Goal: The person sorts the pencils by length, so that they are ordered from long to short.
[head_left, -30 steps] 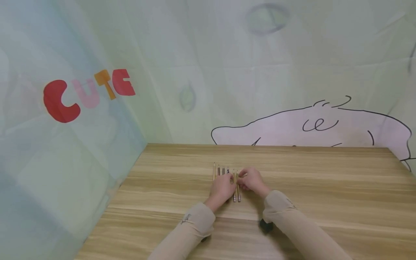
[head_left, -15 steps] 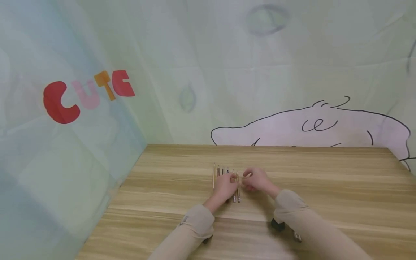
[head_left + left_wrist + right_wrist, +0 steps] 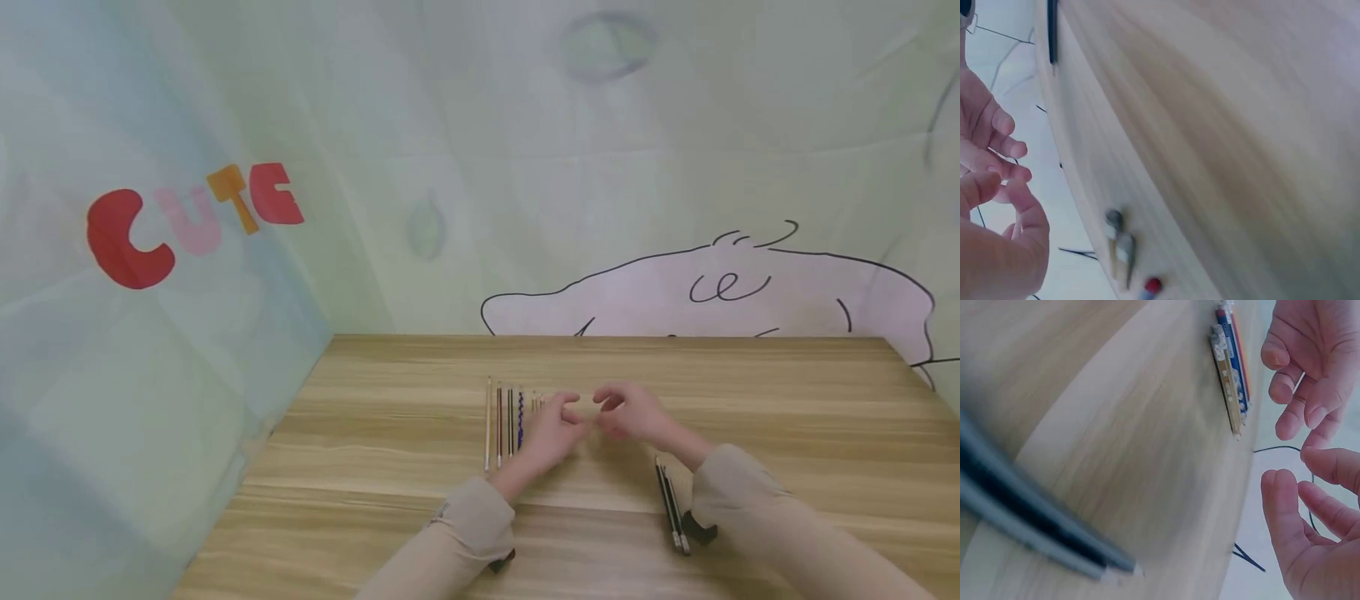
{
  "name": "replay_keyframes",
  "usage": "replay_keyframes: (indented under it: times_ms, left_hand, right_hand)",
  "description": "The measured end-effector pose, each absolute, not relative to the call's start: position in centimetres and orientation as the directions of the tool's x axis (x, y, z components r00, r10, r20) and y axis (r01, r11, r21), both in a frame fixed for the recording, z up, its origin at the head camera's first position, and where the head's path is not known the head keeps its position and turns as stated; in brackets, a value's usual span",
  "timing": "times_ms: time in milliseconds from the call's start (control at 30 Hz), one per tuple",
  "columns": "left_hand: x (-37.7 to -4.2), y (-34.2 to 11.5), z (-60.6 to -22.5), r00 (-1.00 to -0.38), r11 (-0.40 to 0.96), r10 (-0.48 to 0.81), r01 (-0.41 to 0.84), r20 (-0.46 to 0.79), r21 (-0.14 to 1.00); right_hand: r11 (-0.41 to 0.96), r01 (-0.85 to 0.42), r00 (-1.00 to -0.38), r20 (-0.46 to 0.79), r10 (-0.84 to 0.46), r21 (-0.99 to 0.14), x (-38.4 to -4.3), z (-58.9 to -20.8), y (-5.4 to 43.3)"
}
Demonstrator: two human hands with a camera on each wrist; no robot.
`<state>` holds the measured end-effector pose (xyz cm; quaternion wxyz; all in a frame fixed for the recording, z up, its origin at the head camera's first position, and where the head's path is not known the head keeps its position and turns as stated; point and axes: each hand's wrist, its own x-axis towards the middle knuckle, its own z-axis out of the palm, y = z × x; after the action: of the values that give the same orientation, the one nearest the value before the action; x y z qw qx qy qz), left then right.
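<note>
My left hand (image 3: 553, 432) hovers just right of a row of pencils, fingers bent loosely and nothing held. Facing it, my right hand (image 3: 633, 412) is also in the air, with its relaxed fingers around no object. From left to right the row has a light wooden pencil (image 3: 488, 425), a dark red one (image 3: 499, 425), a black one (image 3: 511, 421), a blue-patterned pencil (image 3: 521, 418) and two gold pencils (image 3: 534, 402), partly hidden behind the left hand. Beside my right forearm lie black pencils (image 3: 671, 508). The right wrist view shows these dark pencils (image 3: 1035, 506) close up, blurred.
The wood-grain table (image 3: 390, 392) ends at a printed cloth backdrop (image 3: 375, 208) at the back and left. A small dark object (image 3: 701, 527) shows under the right cuff, and another (image 3: 502, 561) under the left cuff.
The right hand has let go of the gold pencils and moved right. My left hand has come off the row and followed to the right, uncovering several pencils. Black pencils have come into sight.
</note>
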<state>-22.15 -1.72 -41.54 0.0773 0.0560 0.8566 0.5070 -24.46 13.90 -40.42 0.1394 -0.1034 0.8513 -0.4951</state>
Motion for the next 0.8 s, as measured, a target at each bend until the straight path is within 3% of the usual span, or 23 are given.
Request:
replay_keyframes:
  times_ms: [400,800]
  left_hand:
    - [-20.5,1.5,-41.7,-0.959,0.351,0.253,-0.031,-0.126,0.936]
    - [-18.6,4.1,-42.6,-0.954,0.521,0.284,0.070,-0.096,0.851]
  right_hand:
    - [0.524,-0.111,-0.951,-0.062,-0.302,-0.845,-22.1,-39.1,17.9]
    - [0.573,-0.061,-0.960,-0.110,-0.259,-0.817,-20.1,-39.8,20.6]
